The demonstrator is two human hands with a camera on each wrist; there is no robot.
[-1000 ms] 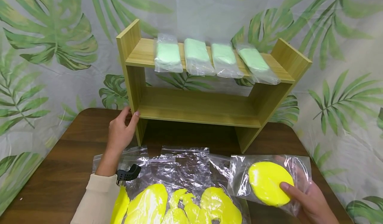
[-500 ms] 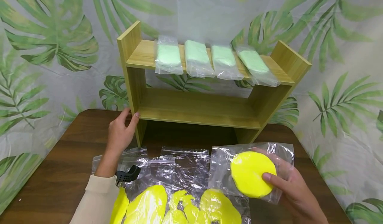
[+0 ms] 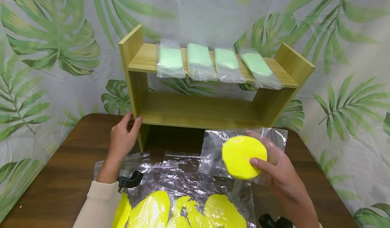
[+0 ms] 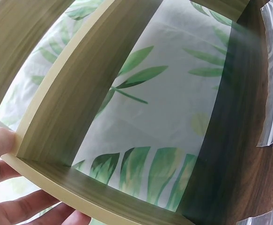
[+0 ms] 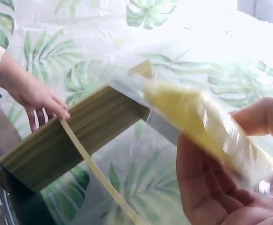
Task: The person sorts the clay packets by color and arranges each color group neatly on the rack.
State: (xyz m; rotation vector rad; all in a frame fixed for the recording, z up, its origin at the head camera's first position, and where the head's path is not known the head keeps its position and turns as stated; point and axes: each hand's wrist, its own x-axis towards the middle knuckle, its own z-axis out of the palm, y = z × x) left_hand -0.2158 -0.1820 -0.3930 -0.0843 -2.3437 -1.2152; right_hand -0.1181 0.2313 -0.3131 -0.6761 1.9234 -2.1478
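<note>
A clear bag with a round yellow piece is pinched between the thumb and fingers of my right hand, in front of the right part of the wooden shelf. In the right wrist view the same yellow piece lies slanted between thumb and curled fingers. My left hand grips the shelf's left side panel at the height of the middle board. The left wrist view shows its thumb on the panel's front edge and the fingers on the outer face.
Pale green packets in clear bags lie across the shelf's top board, hanging over its front edge. Several bagged yellow pieces lie on the dark wooden table in front. A leaf-patterned cloth stands behind.
My right hand has carried the bagged yellow piece up and to the left, from the table's right side toward the shelf. My left hand keeps its grip on the side panel.
</note>
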